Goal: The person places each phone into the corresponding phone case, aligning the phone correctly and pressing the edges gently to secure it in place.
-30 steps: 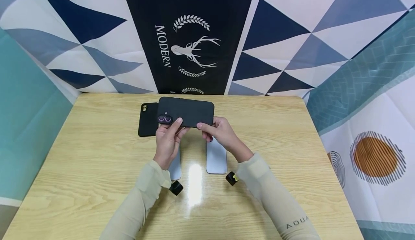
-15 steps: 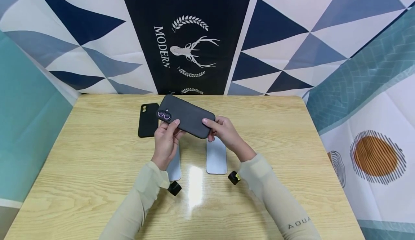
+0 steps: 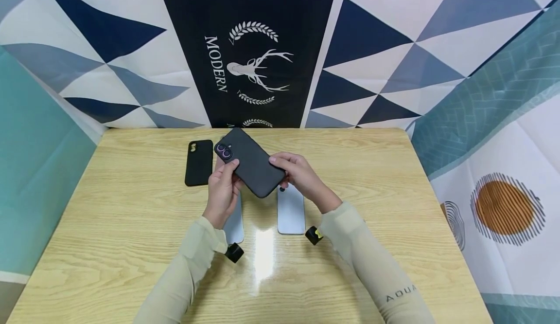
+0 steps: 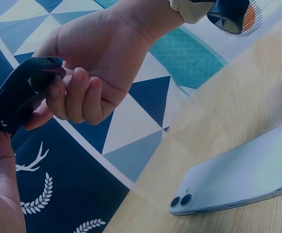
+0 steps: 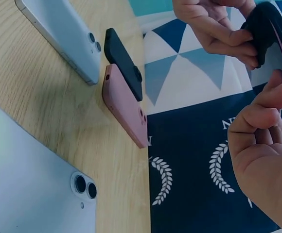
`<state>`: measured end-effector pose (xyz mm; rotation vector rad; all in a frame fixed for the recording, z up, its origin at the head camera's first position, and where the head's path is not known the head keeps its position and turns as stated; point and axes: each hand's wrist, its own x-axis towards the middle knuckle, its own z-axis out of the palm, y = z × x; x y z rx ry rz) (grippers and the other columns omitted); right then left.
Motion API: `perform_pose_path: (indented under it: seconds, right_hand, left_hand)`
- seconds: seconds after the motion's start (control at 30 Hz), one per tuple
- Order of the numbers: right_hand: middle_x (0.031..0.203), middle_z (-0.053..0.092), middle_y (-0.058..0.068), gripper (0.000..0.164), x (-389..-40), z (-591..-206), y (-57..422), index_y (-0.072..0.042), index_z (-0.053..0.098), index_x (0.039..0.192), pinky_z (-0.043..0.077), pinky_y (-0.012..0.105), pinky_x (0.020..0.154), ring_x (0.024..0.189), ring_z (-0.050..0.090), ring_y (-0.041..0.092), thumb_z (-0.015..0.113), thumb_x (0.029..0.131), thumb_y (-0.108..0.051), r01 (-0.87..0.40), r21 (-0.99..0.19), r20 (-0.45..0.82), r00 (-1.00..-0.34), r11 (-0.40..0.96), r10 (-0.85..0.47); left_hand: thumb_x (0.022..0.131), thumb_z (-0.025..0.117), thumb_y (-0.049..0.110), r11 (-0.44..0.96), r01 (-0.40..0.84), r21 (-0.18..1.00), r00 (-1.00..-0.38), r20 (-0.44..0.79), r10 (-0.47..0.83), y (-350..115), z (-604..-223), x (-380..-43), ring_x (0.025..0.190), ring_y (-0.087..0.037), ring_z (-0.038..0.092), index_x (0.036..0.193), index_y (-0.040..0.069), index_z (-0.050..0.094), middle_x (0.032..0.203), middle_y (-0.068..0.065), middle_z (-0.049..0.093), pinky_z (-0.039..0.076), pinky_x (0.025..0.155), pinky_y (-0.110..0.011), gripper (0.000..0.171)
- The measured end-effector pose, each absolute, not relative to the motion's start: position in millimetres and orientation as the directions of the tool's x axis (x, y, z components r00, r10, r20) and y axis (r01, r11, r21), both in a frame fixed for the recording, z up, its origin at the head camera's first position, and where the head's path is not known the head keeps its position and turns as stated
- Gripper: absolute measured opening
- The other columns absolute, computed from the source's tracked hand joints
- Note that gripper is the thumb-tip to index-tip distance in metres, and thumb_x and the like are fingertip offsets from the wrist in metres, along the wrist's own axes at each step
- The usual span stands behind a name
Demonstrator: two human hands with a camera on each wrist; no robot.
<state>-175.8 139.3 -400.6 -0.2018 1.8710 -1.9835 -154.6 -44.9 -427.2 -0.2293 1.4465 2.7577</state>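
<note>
A phone in a black case (image 3: 254, 166), two camera lenses at its upper left, is held above the table, tilted down to the right. My left hand (image 3: 222, 188) grips its camera end, thumb on the back. With thumb and fingers my right hand (image 3: 302, 175) pinches the opposite end. Seen from the right wrist, the black case (image 5: 265, 26) curves, and a thin purple edge line shows along it. A white phone (image 3: 290, 212) lies below the right hand. Another white phone (image 3: 235, 224) is partly covered by the left hand and wrist.
A black phone case (image 3: 199, 163) with a camera cutout lies at the back left of the wooden table (image 3: 109, 226). Beside it lies a pink phone case (image 5: 124, 104), mostly hidden in the head view. A patterned cloth wall (image 3: 372, 46) rises at the table's back edge.
The black-cased phone has turned clockwise, from nearly level to steeply slanted, its right end lowering toward me. Both hands keep their hold, with the right hand slightly shifted along the end.
</note>
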Motion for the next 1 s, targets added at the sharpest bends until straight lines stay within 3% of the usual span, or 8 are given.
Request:
perform_pose_path:
  seconds: [0.1,0.2,0.33,0.43,0.57,1.0]
  right_hand:
    - [0.059,0.051,-0.003,0.023,-177,-403,139,-0.005,0.063,0.089,0.037,0.022,0.047,0.049,0.044,0.011,0.049,0.095,-0.022,0.187,-0.982,-0.175,-0.907,0.005,-0.383]
    - [0.056,0.048,-0.001,0.028,-178,-405,138,-0.009,0.059,0.073,0.038,0.024,0.047,0.047,0.044,0.013,0.049,0.095,-0.023,0.188,-0.981,-0.187,-0.903,0.034,-0.386]
    - [0.057,0.05,0.001,0.026,-180,-407,137,-0.008,0.06,0.08,0.04,0.025,0.048,0.046,0.047,0.013,0.049,0.096,-0.025,0.206,-0.977,-0.211,-0.899,0.055,-0.384]
    - [0.059,0.051,0.001,0.024,-181,-407,137,-0.005,0.06,0.093,0.04,0.025,0.048,0.047,0.048,0.012,0.048,0.096,-0.026,0.207,-0.977,-0.213,-0.903,0.057,-0.373]
    - [0.057,0.051,0.0,0.029,-183,-407,137,0.0,0.058,0.097,0.041,0.025,0.048,0.047,0.049,0.011,0.047,0.097,-0.027,0.207,-0.977,-0.212,-0.91,0.052,-0.356]
    - [0.049,0.057,-0.001,0.029,-184,-407,142,-0.006,0.053,0.087,0.048,0.023,0.043,0.04,0.055,0.011,0.043,0.098,-0.031,0.248,-0.969,-0.226,-0.907,-0.017,-0.354]
  left_hand:
    - [0.095,0.052,0.016,-0.529,-0.146,0.836,-0.981,-0.19,-0.029,-46,-428,-156,0.041,-0.002,0.04,0.065,0.013,0.06,0.051,0.008,0.052,0.03,0.039,-0.012,0.031]
    - [0.095,0.052,0.02,-0.486,-0.203,0.85,-0.974,-0.228,0.007,-47,-427,-157,0.036,-0.001,0.037,0.06,0.014,0.056,0.047,0.009,0.05,0.029,0.036,-0.011,0.036]
    - [0.096,0.051,0.022,-0.434,-0.239,0.869,-0.969,-0.243,0.048,-47,-428,-158,0.039,0.0,0.047,0.062,0.015,0.062,0.052,0.009,0.058,0.036,0.038,-0.011,0.037]
    - [0.097,0.05,0.021,-0.402,-0.259,0.878,-0.966,-0.244,0.087,-48,-428,-157,0.048,-0.001,0.055,0.065,0.016,0.067,0.059,0.008,0.064,0.045,0.046,-0.013,0.037]
    - [0.097,0.05,0.023,-0.356,-0.309,0.882,-0.95,-0.271,0.154,-49,-428,-156,0.057,-0.004,0.061,0.068,0.016,0.068,0.065,0.007,0.066,0.051,0.055,-0.016,0.035]
    - [0.097,0.046,0.025,-0.208,-0.407,0.89,-0.871,-0.309,0.382,-57,-426,-160,0.063,-0.007,0.066,0.085,0.014,0.067,0.073,0.005,0.07,0.055,0.058,-0.021,0.027]
